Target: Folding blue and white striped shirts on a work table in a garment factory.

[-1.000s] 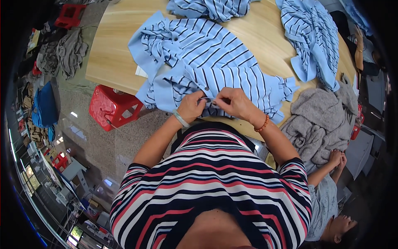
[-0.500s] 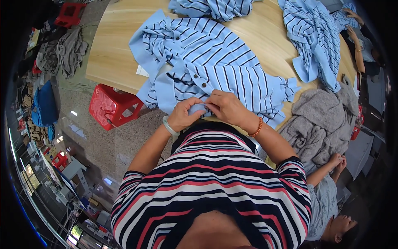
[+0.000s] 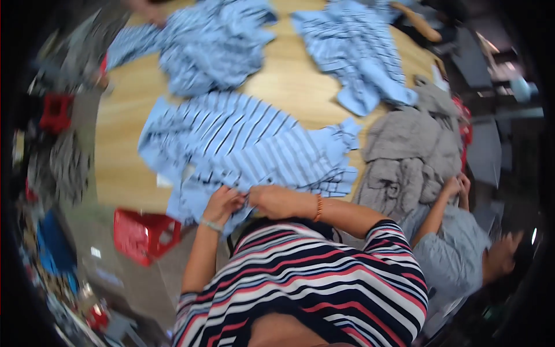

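Observation:
A light blue, dark-striped buttoned cardigan lies spread on the table in front of me. My left hand is closed on its near edge, fingers pinched on the plain blue cloth. Close beside it, my right hand is closed on the same edge, knuckles up, its fingertips mostly hidden. Motion blur hides the small details between the fingers.
More blue striped garments lie at the far side. Grey knitwear is heaped at the right, near a co-worker's hands. A red stool stands left of the table. Other people's arms reach in at the far corners.
The view has shifted, showing more of the table's far side and another person's hand there. Both my hands still hold the cardigan's near edge; the right has turned its knuckles up more.

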The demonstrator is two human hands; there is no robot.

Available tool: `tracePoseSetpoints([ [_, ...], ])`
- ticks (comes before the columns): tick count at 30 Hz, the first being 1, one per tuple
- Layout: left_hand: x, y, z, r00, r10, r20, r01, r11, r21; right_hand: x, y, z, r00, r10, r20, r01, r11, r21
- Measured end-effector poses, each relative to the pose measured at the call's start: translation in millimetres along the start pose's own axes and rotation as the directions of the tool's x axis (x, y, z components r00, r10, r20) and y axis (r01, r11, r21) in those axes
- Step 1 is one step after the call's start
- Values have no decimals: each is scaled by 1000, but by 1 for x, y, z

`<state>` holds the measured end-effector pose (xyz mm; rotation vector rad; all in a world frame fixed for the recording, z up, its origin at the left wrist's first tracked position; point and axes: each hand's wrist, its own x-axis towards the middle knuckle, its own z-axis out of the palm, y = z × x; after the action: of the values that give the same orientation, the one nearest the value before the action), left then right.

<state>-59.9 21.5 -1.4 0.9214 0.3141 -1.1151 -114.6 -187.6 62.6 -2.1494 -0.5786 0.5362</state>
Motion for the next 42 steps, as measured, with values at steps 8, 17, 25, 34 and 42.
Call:
tracePoseSetpoints([
  [8,-3,-1,26,951,297,-90,-284,950,131,4,-10,1,951,-112,-288,105,994,-41],
  [17,-25,-9,9,926,372,-70,-332,887,321,8,-27,11,928,-51,-369,26,997,-73],
  [25,-36,-1,24,954,296,40,-281,844,456,6,-11,17,937,-100,-334,4,961,-277],
  [34,-32,-9,32,865,495,82,-318,415,853,8,9,11,972,-48,-231,50,999,4],
  [42,-24,-18,13,874,474,102,-322,411,853,9,14,17,977,-43,-209,53,998,42],
])
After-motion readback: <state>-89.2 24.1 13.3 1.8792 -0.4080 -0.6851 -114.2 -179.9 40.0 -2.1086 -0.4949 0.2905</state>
